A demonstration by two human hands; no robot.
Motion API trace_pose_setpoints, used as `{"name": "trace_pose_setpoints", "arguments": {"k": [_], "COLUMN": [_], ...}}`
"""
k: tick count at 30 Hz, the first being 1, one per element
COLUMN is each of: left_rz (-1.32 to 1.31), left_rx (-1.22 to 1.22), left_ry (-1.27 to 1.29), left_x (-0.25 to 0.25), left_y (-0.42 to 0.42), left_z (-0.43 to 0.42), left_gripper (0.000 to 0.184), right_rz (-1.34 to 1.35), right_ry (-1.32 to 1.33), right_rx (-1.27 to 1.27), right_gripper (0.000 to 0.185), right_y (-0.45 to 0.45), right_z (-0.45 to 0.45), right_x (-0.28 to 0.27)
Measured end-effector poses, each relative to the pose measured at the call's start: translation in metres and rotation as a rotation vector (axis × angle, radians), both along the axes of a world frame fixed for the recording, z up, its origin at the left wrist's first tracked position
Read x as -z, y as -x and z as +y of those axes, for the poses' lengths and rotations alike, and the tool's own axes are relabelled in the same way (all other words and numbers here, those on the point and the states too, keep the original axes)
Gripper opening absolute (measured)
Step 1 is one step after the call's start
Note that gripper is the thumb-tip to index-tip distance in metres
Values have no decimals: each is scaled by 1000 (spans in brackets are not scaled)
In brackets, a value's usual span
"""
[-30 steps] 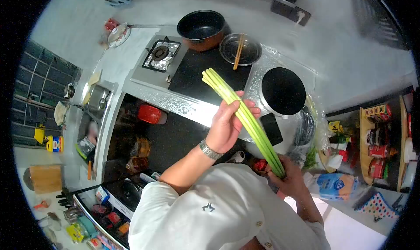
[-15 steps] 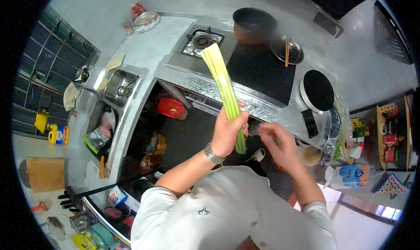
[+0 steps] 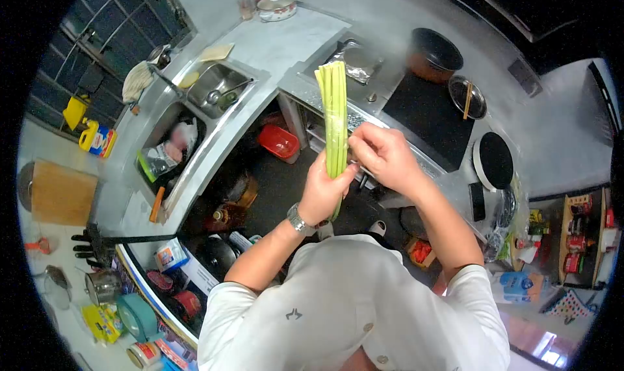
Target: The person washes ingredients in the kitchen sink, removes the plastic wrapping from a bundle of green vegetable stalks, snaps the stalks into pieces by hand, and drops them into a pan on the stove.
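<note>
Several green stalks (image 3: pixel 335 101) are clasped by left fingers (image 3: pixel 345 177), right fingers (image 3: pixel 366 155) curled just beside them, grip unclear.

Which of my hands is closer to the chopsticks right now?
Right. Your right hand, beside the green stalks, is below and left of the chopsticks in view; your left hand, gripping the stalks, is farther down and left.
</note>
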State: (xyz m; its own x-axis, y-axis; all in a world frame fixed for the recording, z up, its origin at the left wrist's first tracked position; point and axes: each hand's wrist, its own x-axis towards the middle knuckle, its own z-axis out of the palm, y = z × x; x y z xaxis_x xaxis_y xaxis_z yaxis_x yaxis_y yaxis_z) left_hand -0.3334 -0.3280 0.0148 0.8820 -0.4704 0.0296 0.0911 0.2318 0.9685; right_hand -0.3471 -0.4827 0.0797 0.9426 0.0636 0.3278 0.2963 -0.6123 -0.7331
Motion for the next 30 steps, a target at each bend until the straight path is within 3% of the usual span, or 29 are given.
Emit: {"name": "trace_pose_setpoints", "arguments": {"k": [1,3,7,14,16,19,21,22,23,25,26,28,30], "left_rz": [39,75,111,-22,-180,-154,-155,-157,-155,-204,-203,-20,-40], "left_rx": [-17,-41,-89,-77,-135,-116,-112,-107,-100,-64,-59,-35,-32], "left_ry": [7,16,-4,-56,-129,-129,-175,-221,-222,-242,-243,-124,-111], "left_x": [6,7,7,15,20,21,26,30,34,37,37,21,24], "left_y": [-2,-5,-10,-8,-11,-13,-18,-21,-22,-25,-22,-17,-17], "left_z": [4,11,14,1,-2,-4,-4,-4,-3,-2,-2,-4,-7], "left_gripper": [24,22,21,27,26,26,27,28,28,34,34,32,32], "right_rz": [60,81,-46,-137,-172,-8,304,337,337,-20,-68,-115,-155], "right_ry": [-129,-142,-252,89,127,-87,-804,-916,-918,-516,-263,-178,-94], "right_rx": [-4,9,66,78,87,109,-49,-102,-96,150,179,144,113], "right_gripper": [16,13,16,14,15,13,10,12,12,14,16,16,16], "right_y": [-2,-6,-6,-10,-7,-3,-1,2,1,-6,-4,-3,-3], "right_z": [1,0,17,12,10,9,5,1,-1,-1,-5,2,8], "right_x": [5,19,5,10,12,13,16,9,14,23,23,23,26]}}
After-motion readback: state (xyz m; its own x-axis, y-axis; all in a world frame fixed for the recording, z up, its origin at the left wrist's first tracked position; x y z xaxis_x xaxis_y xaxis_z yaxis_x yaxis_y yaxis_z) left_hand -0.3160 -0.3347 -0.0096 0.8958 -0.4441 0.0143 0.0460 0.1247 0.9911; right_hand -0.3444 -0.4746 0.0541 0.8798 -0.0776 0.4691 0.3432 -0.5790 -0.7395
